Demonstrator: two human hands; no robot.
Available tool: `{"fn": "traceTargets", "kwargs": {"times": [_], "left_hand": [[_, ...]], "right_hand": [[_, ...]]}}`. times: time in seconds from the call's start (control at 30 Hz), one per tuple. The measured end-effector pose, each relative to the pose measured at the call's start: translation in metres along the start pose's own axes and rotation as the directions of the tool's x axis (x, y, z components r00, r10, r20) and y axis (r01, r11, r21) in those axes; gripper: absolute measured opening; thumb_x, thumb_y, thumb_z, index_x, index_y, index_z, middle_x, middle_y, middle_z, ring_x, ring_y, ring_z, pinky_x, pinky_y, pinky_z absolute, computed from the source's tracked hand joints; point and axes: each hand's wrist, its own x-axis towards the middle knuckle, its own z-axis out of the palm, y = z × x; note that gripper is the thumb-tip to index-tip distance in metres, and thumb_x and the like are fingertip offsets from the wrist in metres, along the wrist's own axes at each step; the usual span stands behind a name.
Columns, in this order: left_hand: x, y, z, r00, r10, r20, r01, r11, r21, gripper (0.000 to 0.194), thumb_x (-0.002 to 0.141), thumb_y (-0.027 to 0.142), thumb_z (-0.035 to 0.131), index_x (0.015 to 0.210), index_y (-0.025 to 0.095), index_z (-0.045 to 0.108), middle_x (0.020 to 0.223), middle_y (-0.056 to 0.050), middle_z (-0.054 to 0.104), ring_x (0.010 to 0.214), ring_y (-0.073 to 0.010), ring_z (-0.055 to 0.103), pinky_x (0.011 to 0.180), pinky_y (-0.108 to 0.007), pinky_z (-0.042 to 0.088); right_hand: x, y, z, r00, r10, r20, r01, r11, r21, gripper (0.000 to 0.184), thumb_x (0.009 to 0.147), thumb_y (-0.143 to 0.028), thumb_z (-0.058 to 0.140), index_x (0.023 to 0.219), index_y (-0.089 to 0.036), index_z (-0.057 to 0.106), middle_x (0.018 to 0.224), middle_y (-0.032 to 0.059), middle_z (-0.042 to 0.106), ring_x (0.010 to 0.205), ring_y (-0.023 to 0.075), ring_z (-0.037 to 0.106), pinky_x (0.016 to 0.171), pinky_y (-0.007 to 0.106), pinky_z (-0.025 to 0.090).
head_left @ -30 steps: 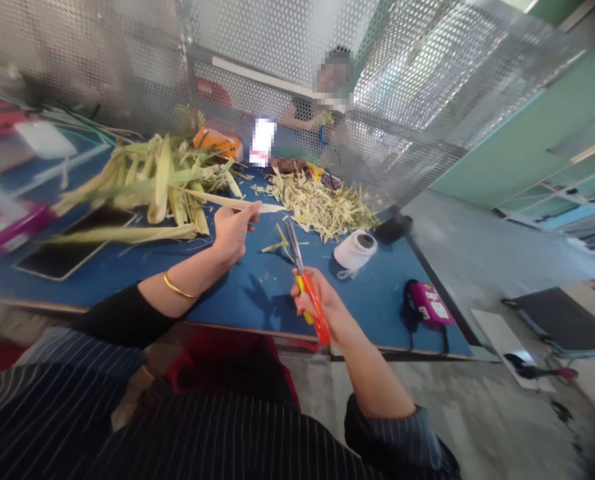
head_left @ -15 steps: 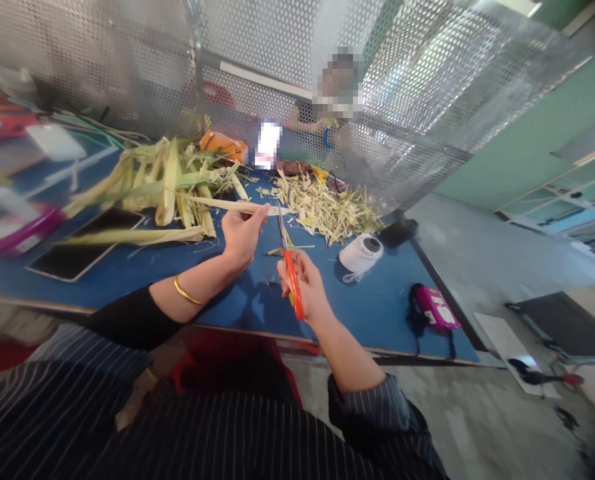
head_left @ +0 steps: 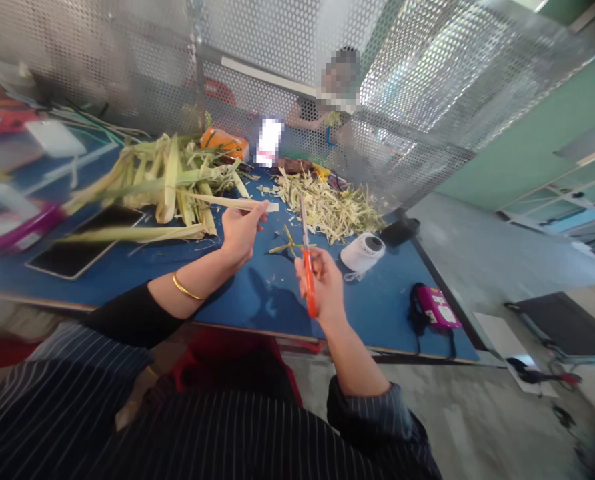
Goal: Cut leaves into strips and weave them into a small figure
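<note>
My left hand (head_left: 241,230) pinches a pale strip of dried leaf (head_left: 273,207), whose cut-looking end sticks out past the fingertips while its long tail runs left over a heap of leaves (head_left: 170,180). My right hand (head_left: 326,283) is closed round the handles of orange-handled scissors (head_left: 308,280), blades pointing away from me. The blades are apart from the strip, to its right, in front of a pile of pale shredded trimmings (head_left: 332,210). A few thin green scraps (head_left: 288,245) lie on the blue table (head_left: 257,303) between my hands.
A white thread cone (head_left: 361,253) stands right of the scissors, with a dark object (head_left: 400,232) behind it. A purple box (head_left: 438,308) sits near the right edge. Beyond are an orange packet (head_left: 226,143) and a perforated metal screen (head_left: 272,53), with a person behind it.
My right hand has moved right with the scissors, away from the leaf strip. The strip's protruding end is now shorter and blunt. My left hand has barely moved.
</note>
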Motion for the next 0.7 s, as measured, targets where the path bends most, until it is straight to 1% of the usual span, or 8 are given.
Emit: {"fn": "traceTargets", "kwargs": {"times": [0.07, 0.13, 0.27, 0.37, 0.5, 0.6, 0.67, 0.7], "left_hand": [[0.003, 0.001, -0.002, 0.999, -0.050, 0.004, 0.049, 0.998, 0.030, 0.023, 0.068, 0.033, 0.074, 0.068, 0.012, 0.064, 0.062, -0.001, 0.060, 0.053, -0.0082, 0.054, 0.042, -0.017, 0.039], [0.005, 0.001, -0.003, 0.995, -0.102, 0.019, 0.101, 0.994, 0.051, 0.024, 0.067, 0.034, 0.075, 0.069, 0.012, 0.065, 0.063, -0.002, 0.061, 0.052, -0.0079, 0.054, 0.041, -0.017, 0.038], [0.007, 0.003, -0.005, 0.981, -0.174, 0.084, 0.168, 0.983, 0.074, 0.025, 0.064, 0.033, 0.077, 0.069, 0.012, 0.065, 0.062, -0.002, 0.060, 0.049, -0.0065, 0.051, 0.040, -0.017, 0.035], [0.008, 0.002, -0.005, 0.971, -0.204, 0.127, 0.191, 0.975, 0.112, 0.025, 0.064, 0.033, 0.077, 0.067, 0.013, 0.064, 0.062, -0.001, 0.060, 0.048, -0.0059, 0.050, 0.039, -0.017, 0.034], [0.010, -0.001, -0.006, 0.962, -0.225, 0.156, 0.202, 0.967, 0.155, 0.023, 0.066, 0.033, 0.076, 0.066, 0.013, 0.064, 0.061, -0.002, 0.059, 0.047, -0.0062, 0.050, 0.039, -0.018, 0.034], [0.010, -0.003, -0.007, 0.943, -0.259, 0.206, 0.222, 0.957, 0.187, 0.022, 0.068, 0.033, 0.076, 0.067, 0.013, 0.065, 0.060, -0.003, 0.059, 0.046, -0.0061, 0.050, 0.039, -0.017, 0.034], [0.009, -0.003, -0.007, 0.932, -0.270, 0.241, 0.222, 0.952, 0.211, 0.024, 0.067, 0.034, 0.076, 0.067, 0.013, 0.066, 0.060, -0.003, 0.060, 0.046, -0.0062, 0.050, 0.039, -0.017, 0.034], [0.008, -0.002, -0.007, 0.930, -0.268, 0.251, 0.216, 0.952, 0.215, 0.024, 0.067, 0.035, 0.077, 0.067, 0.013, 0.066, 0.060, -0.003, 0.060, 0.046, -0.0062, 0.050, 0.039, -0.017, 0.034]], "right_hand": [[0.001, 0.004, -0.022, 0.997, -0.025, -0.079, 0.012, 0.988, -0.156, 0.047, 0.071, -0.049, 0.069, 0.108, -0.024, 0.051, 0.061, -0.0074, 0.052, 0.049, 0.0113, 0.049, 0.049, 0.024, 0.040], [0.001, 0.012, -0.046, 0.986, -0.073, -0.150, 0.005, 0.912, -0.410, 0.045, 0.072, -0.047, 0.068, 0.107, -0.023, 0.054, 0.074, -0.0013, 0.063, 0.065, 0.0165, 0.061, 0.062, 0.028, 0.046], [-0.004, 0.028, -0.075, 0.986, -0.015, -0.164, -0.119, 0.624, -0.773, 0.043, 0.079, -0.042, 0.060, 0.116, -0.021, 0.052, 0.093, 0.0073, 0.070, 0.088, 0.0257, 0.067, 0.074, 0.035, 0.047], [-0.007, 0.031, -0.073, 0.994, -0.002, -0.113, -0.104, 0.373, -0.922, 0.041, 0.082, -0.038, 0.056, 0.118, -0.019, 0.051, 0.094, 0.0095, 0.071, 0.088, 0.0268, 0.068, 0.071, 0.033, 0.046], [-0.001, 0.026, -0.058, 0.991, -0.119, -0.060, -0.047, 0.107, -0.993, 0.027, 0.086, -0.034, 0.051, 0.106, -0.016, 0.057, 0.093, 0.0131, 0.069, 0.077, 0.0248, 0.069, 0.056, 0.029, 0.040], [0.009, 0.020, -0.055, 0.986, -0.166, -0.004, 0.001, 0.033, -0.999, 0.021, 0.089, -0.028, 0.046, 0.091, -0.014, 0.061, 0.081, 0.0146, 0.068, 0.066, 0.0243, 0.067, 0.050, 0.030, 0.034], [0.014, 0.015, -0.056, 0.975, -0.217, 0.045, 0.059, 0.061, -0.996, 0.020, 0.089, -0.027, 0.047, 0.089, -0.015, 0.063, 0.077, 0.0130, 0.068, 0.065, 0.0237, 0.066, 0.050, 0.030, 0.033], [0.016, 0.011, -0.058, 0.963, -0.258, 0.074, 0.105, 0.109, -0.988, 0.021, 0.089, -0.029, 0.047, 0.089, -0.016, 0.064, 0.077, 0.0117, 0.069, 0.066, 0.0229, 0.066, 0.052, 0.029, 0.034]]}}
